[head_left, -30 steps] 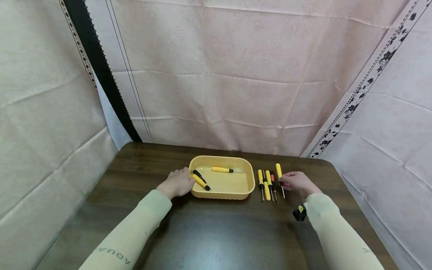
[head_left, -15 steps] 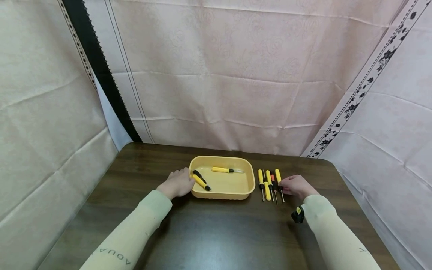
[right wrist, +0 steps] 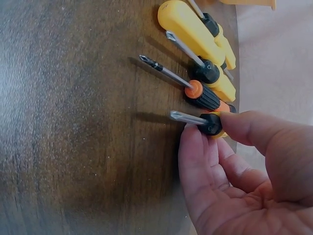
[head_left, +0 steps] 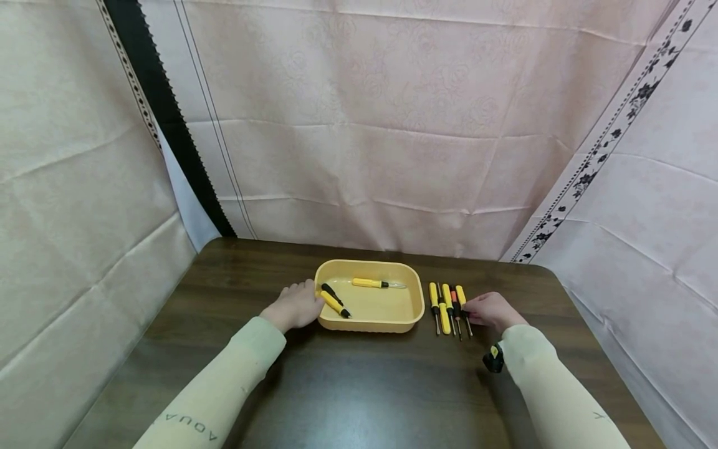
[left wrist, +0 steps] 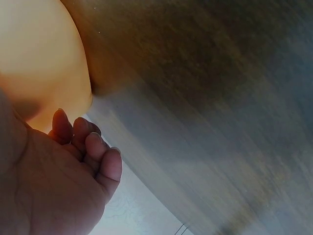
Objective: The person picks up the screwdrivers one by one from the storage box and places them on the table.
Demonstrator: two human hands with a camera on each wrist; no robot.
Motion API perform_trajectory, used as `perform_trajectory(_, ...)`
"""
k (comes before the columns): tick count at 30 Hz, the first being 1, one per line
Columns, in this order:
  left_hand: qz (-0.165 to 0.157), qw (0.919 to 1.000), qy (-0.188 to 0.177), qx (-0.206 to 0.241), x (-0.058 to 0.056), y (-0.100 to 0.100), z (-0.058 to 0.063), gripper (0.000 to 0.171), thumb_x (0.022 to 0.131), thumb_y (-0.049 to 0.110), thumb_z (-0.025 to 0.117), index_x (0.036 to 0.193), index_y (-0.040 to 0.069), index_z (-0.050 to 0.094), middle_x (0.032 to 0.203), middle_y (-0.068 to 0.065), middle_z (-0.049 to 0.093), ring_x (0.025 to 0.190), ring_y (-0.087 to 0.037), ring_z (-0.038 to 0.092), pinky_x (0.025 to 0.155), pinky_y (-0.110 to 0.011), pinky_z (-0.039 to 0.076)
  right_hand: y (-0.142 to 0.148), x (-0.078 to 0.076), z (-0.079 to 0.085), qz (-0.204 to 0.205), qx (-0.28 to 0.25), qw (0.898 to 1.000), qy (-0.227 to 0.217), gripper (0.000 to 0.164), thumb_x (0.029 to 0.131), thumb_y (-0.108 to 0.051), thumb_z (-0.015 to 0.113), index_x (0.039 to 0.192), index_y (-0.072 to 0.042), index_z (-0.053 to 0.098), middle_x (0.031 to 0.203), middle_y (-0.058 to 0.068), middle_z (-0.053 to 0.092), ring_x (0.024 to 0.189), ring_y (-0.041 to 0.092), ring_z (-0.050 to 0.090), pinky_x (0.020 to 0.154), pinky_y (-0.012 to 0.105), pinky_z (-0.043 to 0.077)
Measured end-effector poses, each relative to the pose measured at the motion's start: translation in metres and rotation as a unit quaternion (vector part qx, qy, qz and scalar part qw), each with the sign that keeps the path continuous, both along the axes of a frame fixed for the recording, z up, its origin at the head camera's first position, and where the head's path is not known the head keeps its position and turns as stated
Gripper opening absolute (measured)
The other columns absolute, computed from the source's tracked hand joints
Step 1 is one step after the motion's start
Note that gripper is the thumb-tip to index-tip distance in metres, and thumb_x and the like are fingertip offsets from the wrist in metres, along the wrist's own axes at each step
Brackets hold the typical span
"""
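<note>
My right hand (head_left: 492, 310) pinches a yellow-and-black screwdriver (right wrist: 211, 124) between thumb and fingers, at the right end of a row of screwdrivers. In the right wrist view its cross-shaped tip points left, close over the wood. Beside it lies a red-and-black screwdriver (right wrist: 203, 95), then several yellow ones, one a large yellow handle (right wrist: 188, 27) turned the opposite way. My left hand (head_left: 294, 304) rests at the left end of a yellow tray (head_left: 367, 326). Its fingers (left wrist: 111, 169) are loosely curled beside the tray wall, with nothing inside them; the thumb is hidden.
Inside the tray lie a yellow screwdriver (head_left: 367, 282) at the back, a yellow-handled tool (head_left: 333, 303) and a black piece (head_left: 330, 290) at the left. The dark wooden table (head_left: 359, 386) ends at a patterned cloth (head_left: 381, 156) behind. A small black device (head_left: 493, 359) sits at the right wrist.
My right hand has lowered the yellow-and-black screwdriver toward the row's right end, shifting it slightly left and nearer to me. The left hand and tray have barely moved.
</note>
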State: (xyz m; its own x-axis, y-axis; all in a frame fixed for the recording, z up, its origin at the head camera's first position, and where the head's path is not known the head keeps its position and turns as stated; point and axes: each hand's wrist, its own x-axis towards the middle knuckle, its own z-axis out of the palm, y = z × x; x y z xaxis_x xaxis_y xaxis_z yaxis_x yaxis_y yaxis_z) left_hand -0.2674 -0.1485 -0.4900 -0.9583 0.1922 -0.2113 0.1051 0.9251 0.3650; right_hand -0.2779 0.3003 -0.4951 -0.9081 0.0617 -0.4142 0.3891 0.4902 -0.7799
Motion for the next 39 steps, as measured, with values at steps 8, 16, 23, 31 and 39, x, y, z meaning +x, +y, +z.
perform_trajectory(8, -0.001, 1.0000, 0.003, -0.002, -0.0004, 0.0001, -0.0016, 0.054, 0.098, 0.039, 0.040, 0.133, -0.002, 0.042, 0.116, -0.011, 0.054, 0.096, -0.025, 0.047, 0.097, -0.044, 0.033, 0.0030, -0.0017, -0.0030, 0.010, 0.025, 1.000, 0.008, 0.028, 0.091, -0.014, 0.066, 0.107, 0.009, 0.066, 0.100, 0.015, 0.064, 0.081, 0.019, 0.062, 0.075, 0.033, 0.055)
perform_trajectory(16, -0.001, 1.0000, 0.005, 0.001, -0.0008, -0.0005, -0.0008, 0.053, 0.097, 0.039, 0.040, 0.132, -0.002, 0.042, 0.114, -0.010, 0.054, 0.094, -0.025, 0.046, 0.095, -0.044, 0.033, 0.0005, 0.0015, -0.0015, 0.005, 0.033, 0.999, 0.014, 0.028, 0.091, -0.013, 0.067, 0.107, 0.010, 0.065, 0.096, 0.013, 0.064, 0.079, 0.019, 0.061, 0.074, 0.033, 0.055)
perform_trajectory(23, -0.007, 1.0000, 0.004, -0.001, -0.0008, -0.0012, -0.0014, 0.055, 0.097, 0.038, 0.041, 0.133, -0.003, 0.041, 0.118, -0.011, 0.054, 0.096, -0.025, 0.047, 0.096, -0.045, 0.033, 0.0002, 0.0031, -0.0002, 0.006, 0.021, 1.000, 0.009, 0.028, 0.091, -0.013, 0.067, 0.107, 0.009, 0.064, 0.097, 0.014, 0.064, 0.081, 0.022, 0.060, 0.076, 0.035, 0.055)
perform_trajectory(31, -0.005, 1.0000, 0.002, 0.003, -0.0007, -0.0011, -0.0005, 0.056, 0.097, 0.039, 0.041, 0.135, -0.003, 0.041, 0.121, -0.012, 0.053, 0.099, -0.025, 0.047, 0.098, -0.045, 0.033, 0.0027, 0.0000, -0.0029, -0.001, 0.008, 1.000, -0.002, 0.026, 0.092, -0.015, 0.067, 0.106, 0.007, 0.066, 0.094, 0.011, 0.064, 0.079, 0.019, 0.061, 0.075, 0.033, 0.055)
perform_trajectory(39, -0.004, 1.0000, 0.001, 0.005, -0.0008, -0.0016, -0.0014, 0.056, 0.097, 0.038, 0.041, 0.135, -0.003, 0.041, 0.121, -0.012, 0.053, 0.099, -0.026, 0.047, 0.097, -0.045, 0.033, -0.0010, 0.0030, -0.0012, 0.004, 0.008, 1.000, 0.000, 0.029, 0.093, -0.016, 0.065, 0.109, 0.009, 0.064, 0.097, 0.014, 0.065, 0.079, 0.020, 0.061, 0.076, 0.034, 0.054)
